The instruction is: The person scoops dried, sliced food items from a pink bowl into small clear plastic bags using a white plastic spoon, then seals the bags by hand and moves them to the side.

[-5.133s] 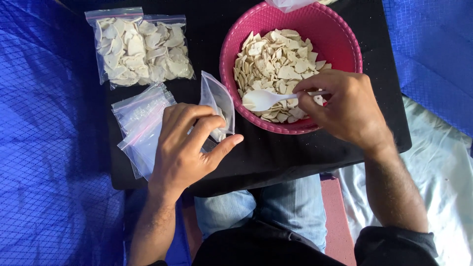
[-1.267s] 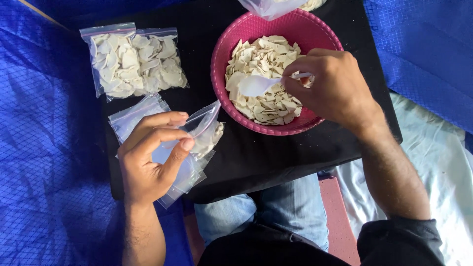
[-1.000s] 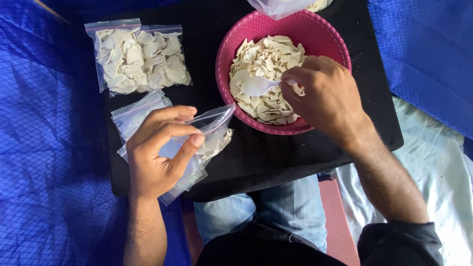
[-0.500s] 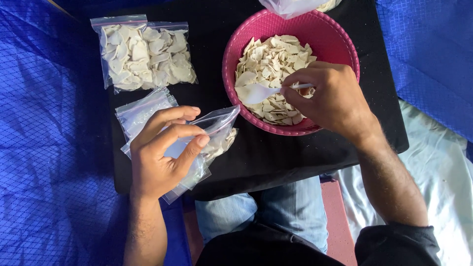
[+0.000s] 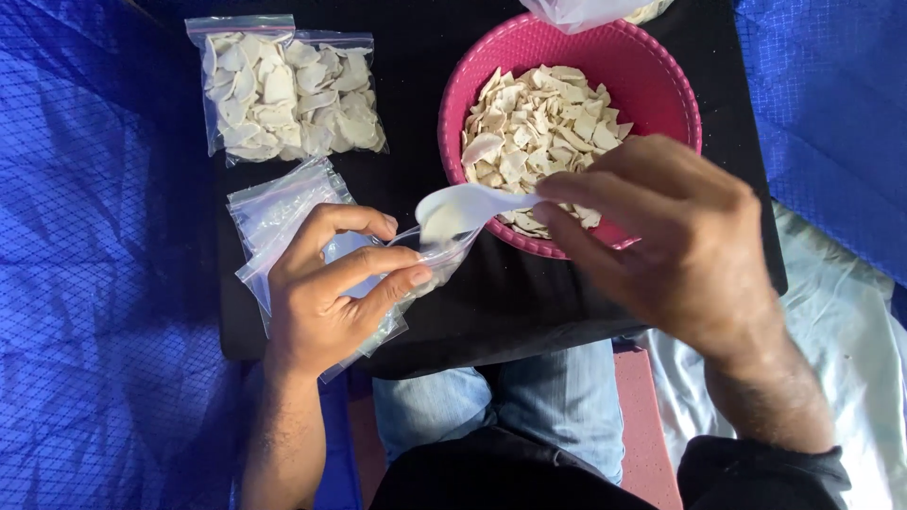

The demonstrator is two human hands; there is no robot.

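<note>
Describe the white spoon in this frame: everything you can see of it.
The spoon is white, smooth and looks plastic, with an oval bowl and a short handle. The right hand pinches the handle, covering its end. It lies roughly level, bowl pointing left and carrying pale chips, just over the mouth of the clear bag that the left hand holds open, beside the pink bowl.

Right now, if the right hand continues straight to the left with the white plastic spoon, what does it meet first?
Probably the open mouth of the small clear plastic bag held by the left hand; depth is unclear.
</note>
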